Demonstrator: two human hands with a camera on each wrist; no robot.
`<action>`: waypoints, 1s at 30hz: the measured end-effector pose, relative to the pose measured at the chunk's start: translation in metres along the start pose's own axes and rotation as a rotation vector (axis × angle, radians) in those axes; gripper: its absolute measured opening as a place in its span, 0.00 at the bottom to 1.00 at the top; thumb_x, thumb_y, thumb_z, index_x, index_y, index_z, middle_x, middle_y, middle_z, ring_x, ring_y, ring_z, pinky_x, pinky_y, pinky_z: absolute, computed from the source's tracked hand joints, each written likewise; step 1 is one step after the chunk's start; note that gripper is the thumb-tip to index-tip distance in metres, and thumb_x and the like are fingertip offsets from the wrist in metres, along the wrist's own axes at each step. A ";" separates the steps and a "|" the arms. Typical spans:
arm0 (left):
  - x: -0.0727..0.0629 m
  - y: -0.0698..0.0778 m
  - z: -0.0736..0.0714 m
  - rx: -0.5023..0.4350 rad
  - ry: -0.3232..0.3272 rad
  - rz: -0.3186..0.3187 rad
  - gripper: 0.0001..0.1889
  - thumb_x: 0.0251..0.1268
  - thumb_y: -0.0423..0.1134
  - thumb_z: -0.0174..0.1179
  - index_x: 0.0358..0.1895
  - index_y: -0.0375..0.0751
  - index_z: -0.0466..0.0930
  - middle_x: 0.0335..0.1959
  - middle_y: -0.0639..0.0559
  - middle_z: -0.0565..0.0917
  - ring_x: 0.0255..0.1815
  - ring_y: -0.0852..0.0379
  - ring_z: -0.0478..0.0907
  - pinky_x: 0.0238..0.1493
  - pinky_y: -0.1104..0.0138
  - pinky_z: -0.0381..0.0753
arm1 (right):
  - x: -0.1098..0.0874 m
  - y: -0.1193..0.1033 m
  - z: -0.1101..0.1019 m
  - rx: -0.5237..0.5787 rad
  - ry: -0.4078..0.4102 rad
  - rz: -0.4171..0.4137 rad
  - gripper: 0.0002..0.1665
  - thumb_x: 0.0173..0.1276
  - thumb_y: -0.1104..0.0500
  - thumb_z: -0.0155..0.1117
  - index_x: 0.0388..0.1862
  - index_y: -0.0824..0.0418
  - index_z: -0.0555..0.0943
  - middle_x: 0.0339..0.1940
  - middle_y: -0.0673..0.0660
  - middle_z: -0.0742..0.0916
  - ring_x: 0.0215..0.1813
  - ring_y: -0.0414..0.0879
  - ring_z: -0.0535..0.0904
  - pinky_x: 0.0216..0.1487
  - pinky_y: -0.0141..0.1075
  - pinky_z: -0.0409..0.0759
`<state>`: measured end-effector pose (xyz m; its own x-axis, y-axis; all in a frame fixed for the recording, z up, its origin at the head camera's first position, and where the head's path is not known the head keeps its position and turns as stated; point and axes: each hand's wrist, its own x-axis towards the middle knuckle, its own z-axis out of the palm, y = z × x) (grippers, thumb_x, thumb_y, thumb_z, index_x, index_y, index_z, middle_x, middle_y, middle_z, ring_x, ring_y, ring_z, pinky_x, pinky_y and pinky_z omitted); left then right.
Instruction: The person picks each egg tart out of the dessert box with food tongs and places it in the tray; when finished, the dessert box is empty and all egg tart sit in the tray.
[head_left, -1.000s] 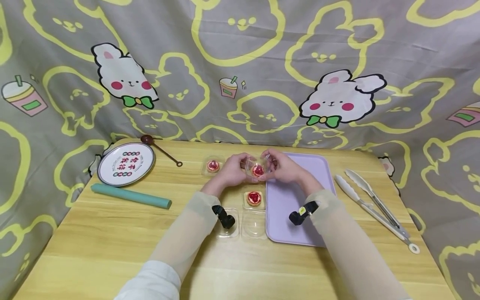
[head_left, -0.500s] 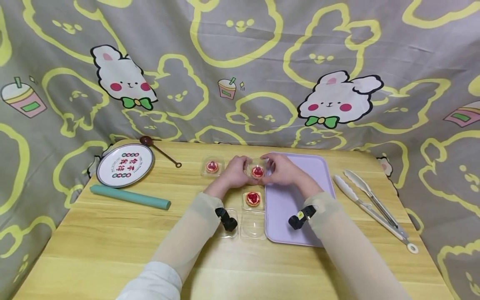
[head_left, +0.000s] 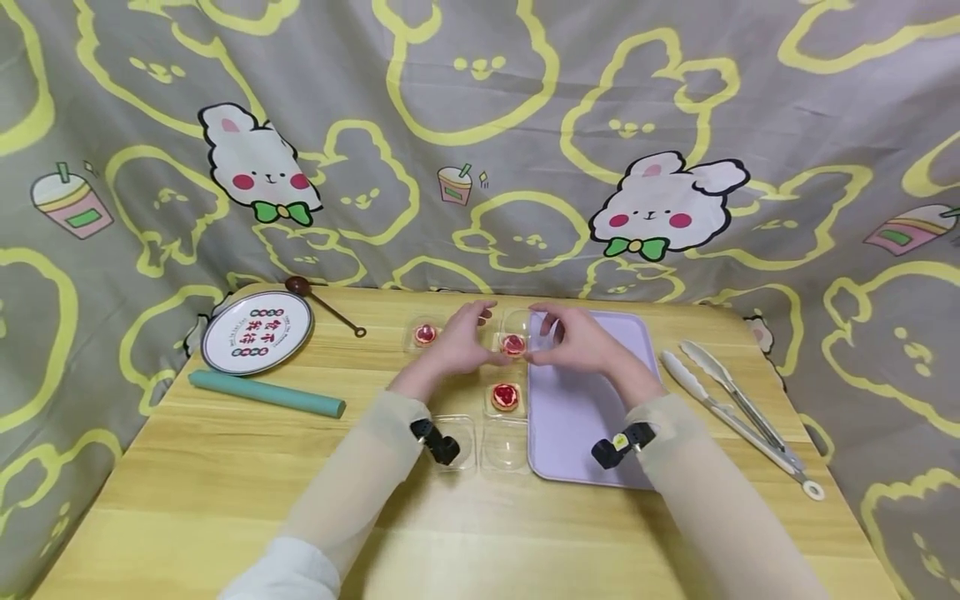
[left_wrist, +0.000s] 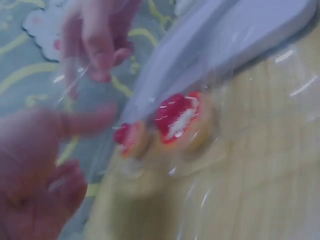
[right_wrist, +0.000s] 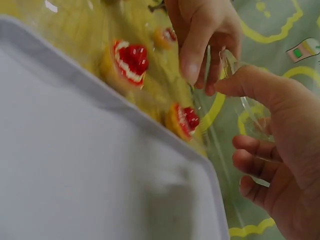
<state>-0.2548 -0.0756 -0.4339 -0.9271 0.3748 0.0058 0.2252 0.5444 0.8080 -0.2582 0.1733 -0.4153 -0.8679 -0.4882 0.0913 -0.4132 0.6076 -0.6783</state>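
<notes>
Beyond the middle of the table, a cherry-topped tart (head_left: 513,344) sits in a clear plastic box. My left hand (head_left: 461,337) is just left of it, thumb stretched toward it, gripping nothing visible. On the right, my right hand (head_left: 573,337) lies over the purple tray's edge. In the right wrist view its thumb and bent fingers hold the rim of a clear plastic lid (right_wrist: 245,102). Nearer stands another red-topped tart (head_left: 505,397) in a clear box, and a third tart (head_left: 425,334) is boxed at the back left. The left wrist view is blurred.
A purple tray (head_left: 585,433) lies right of the boxes, with tongs (head_left: 738,417) beyond it. Clear plastic pieces (head_left: 506,446) sit in front. On the left are a plate (head_left: 258,333), a brown ladle (head_left: 330,308) and a green rod (head_left: 266,394). A patterned curtain (head_left: 525,108) hangs behind.
Both hands held the boxed tart between them. They have since parted: the left hand has drawn off to the left, the right hand slightly to the right, with the lid now raised.
</notes>
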 end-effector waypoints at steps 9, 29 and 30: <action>-0.058 0.018 -0.014 -0.243 -0.068 0.244 0.50 0.65 0.41 0.78 0.85 0.57 0.55 0.63 0.49 0.81 0.62 0.50 0.80 0.60 0.48 0.83 | -0.038 -0.028 0.001 0.082 0.026 -0.141 0.50 0.55 0.58 0.86 0.77 0.64 0.75 0.38 0.55 0.88 0.29 0.45 0.78 0.28 0.36 0.78; -0.106 0.024 -0.012 -0.350 -0.040 0.330 0.37 0.69 0.27 0.70 0.80 0.43 0.67 0.54 0.47 0.89 0.52 0.47 0.88 0.58 0.58 0.86 | -0.089 -0.055 0.026 0.638 0.042 -0.217 0.44 0.68 0.78 0.70 0.81 0.64 0.69 0.52 0.65 0.90 0.49 0.54 0.90 0.53 0.45 0.89; -0.107 0.024 -0.011 -0.362 -0.043 0.328 0.38 0.70 0.26 0.69 0.81 0.43 0.65 0.54 0.47 0.89 0.53 0.46 0.88 0.58 0.58 0.86 | -0.091 -0.055 0.027 0.632 0.049 -0.217 0.45 0.68 0.78 0.70 0.82 0.62 0.68 0.52 0.65 0.90 0.49 0.56 0.90 0.54 0.45 0.88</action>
<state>-0.1531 -0.1111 -0.4082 -0.8098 0.5175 0.2765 0.3777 0.0991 0.9206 -0.1494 0.1676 -0.4058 -0.8006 -0.5204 0.2969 -0.3522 0.0079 -0.9359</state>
